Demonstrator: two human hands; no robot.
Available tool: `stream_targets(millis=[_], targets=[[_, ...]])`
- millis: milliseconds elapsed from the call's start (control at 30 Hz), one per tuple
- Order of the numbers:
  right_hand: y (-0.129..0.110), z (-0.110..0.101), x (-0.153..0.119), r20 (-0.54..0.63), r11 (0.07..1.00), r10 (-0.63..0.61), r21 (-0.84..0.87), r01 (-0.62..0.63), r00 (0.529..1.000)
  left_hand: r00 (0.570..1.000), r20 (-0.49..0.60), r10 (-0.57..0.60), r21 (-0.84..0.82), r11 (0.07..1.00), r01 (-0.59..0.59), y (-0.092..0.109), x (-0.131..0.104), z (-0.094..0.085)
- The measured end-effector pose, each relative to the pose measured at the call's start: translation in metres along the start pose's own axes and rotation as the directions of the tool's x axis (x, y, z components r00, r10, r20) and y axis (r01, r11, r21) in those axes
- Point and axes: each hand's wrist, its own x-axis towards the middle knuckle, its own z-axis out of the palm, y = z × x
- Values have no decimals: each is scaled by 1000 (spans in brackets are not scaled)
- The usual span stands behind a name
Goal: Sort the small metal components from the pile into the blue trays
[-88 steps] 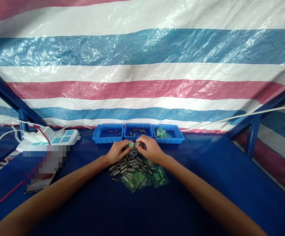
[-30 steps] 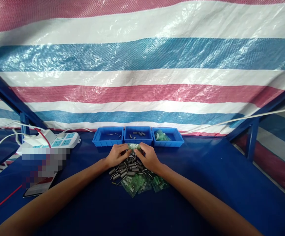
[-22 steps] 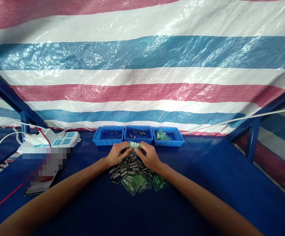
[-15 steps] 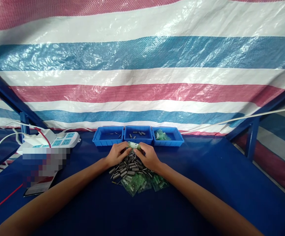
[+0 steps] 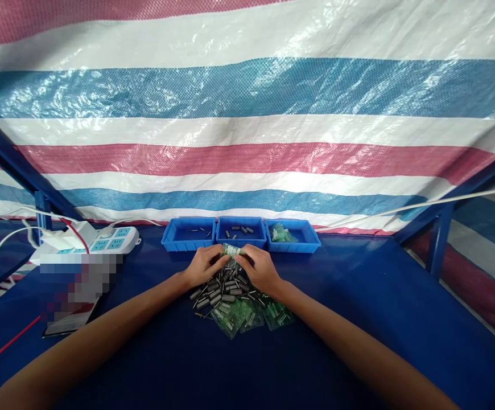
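Note:
Between my two hands is a small clear plastic bag [image 5: 232,250] with pale green and whitish contents. My left hand [image 5: 205,265] pinches its left side, fingers closed. On the right side, my right hand [image 5: 259,270] grips it between thumb and fingers. Just below lies a pile of dark grey blocks and thin metal pins [image 5: 222,291], partly covered by my hands. Several green-tinted plastic bags [image 5: 234,318] of small parts lie at the pile's near edge.
Behind my hands stand three blue trays in a row: the left tray [image 5: 179,246] with thin pins, the middle tray [image 5: 222,240] with grey blocks, the right tray [image 5: 307,246] with green bags. A white power strip [image 5: 123,241] with cables and a flat dark-edged object [image 5: 70,324] lie left.
Both hands stay at the same spot over the pile, holding the bag. The bag's top shows slightly more between my fingers. The whole view has shifted very slightly.

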Motion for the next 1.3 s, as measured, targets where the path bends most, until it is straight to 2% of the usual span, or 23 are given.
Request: stream_targets(millis=[133, 400, 733, 900, 1100, 1300], targets=[[3, 1, 0, 6, 1000, 12, -6, -12, 1000, 999, 32, 11, 27, 1000, -12, 0, 0, 0], [8, 4, -2, 15, 1000, -16, -23, 16, 1000, 997, 30, 72, 70, 995, -74, -3, -2, 2], [3, 3, -3, 14, 999, -29, -20, 29, 999, 999, -13, 49, 49, 998, -48, -2, -1, 3], [1, 1, -1, 45, 1000, 10, 3, -10, 999, 998, -53, 37, 75, 997, -33, -2, -2, 2], [-2, 0, 1, 54, 999, 23, -39, -21, 998, 1000, 5, 11, 41, 999, -11, -2, -2, 2], [-2, -1, 2, 115, 998, 22, -62, -15, 993, 1000, -10, -24, -6, 1000, 24, -2, -1, 2]])
